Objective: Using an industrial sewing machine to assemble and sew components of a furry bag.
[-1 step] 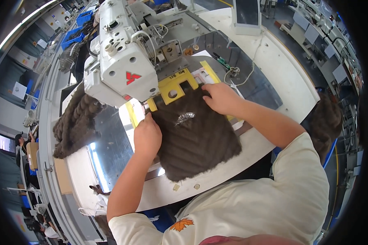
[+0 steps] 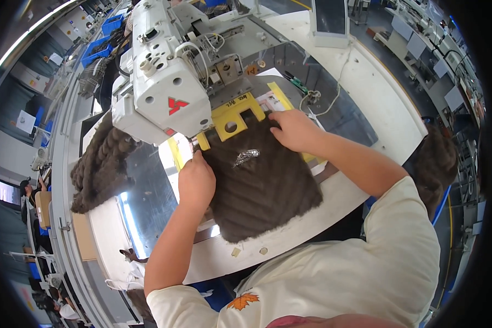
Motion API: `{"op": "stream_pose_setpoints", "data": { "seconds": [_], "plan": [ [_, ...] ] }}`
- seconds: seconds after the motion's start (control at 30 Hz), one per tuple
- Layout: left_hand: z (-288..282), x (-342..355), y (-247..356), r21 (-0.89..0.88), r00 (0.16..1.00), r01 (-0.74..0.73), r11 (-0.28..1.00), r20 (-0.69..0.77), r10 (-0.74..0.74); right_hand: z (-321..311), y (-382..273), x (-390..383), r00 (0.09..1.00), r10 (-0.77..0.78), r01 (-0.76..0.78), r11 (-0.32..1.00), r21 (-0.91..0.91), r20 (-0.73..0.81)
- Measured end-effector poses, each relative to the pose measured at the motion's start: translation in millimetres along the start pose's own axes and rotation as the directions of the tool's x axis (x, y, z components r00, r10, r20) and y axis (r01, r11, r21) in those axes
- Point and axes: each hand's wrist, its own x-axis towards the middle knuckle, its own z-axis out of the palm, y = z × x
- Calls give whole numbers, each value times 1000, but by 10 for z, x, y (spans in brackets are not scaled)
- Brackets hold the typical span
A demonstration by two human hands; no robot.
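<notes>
A dark brown furry fabric piece [image 2: 262, 191] lies flat under a large white sewing machine [image 2: 164, 98], with its upper edge beneath a yellow notched clamp plate [image 2: 235, 117]. A crumpled silvery patch [image 2: 247, 157] shows on the fabric's middle. My left hand [image 2: 197, 183] is closed at the fabric's upper left edge, its fingertips beside the plate's left end. At the upper right corner my right hand [image 2: 298, 131] pinches the edge between thumb and fingers. The undersides of both grips are hidden.
More brown furry pieces [image 2: 101, 164] are heaped on the table's left, beside the machine head. Green-handled thread snippers [image 2: 296, 82] and a white cord [image 2: 338, 90] lie behind my right hand. A dark screen [image 2: 331, 17] stands at the back. Another furry piece [image 2: 434, 164] hangs at right.
</notes>
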Motion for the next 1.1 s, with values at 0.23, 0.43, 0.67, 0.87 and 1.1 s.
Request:
{"op": "stream_pose_setpoints", "data": {
  "seconds": [0.23, 0.43, 0.67, 0.87, 1.1],
  "plan": [
    [122, 274, -146, 27, 999, 32, 999, 4, -33, 1, 59, 361, 998, -25, 25, 1000, 1, 62],
    [47, 274, -39, 40, 979, 187, 981, 73, -190, -41, 11, 276, 1000, 17, -15, 995, 103, -15],
    [-13, 340, -42, 62, 958, 201, 978, 197, -209, -48, 1, 350, 989, 86, -84, 996, -23, 121],
    [43, 245, -97, 98, 978, 119, 988, 161, -134, -50, -37, 319, 977, 91, -89, 996, -18, 191],
    [28, 205, -129, 117, 998, 1, 993, 64, -8, 38, -48, 303, 994, 20, -19, 1000, -11, 108]
  ]
}}
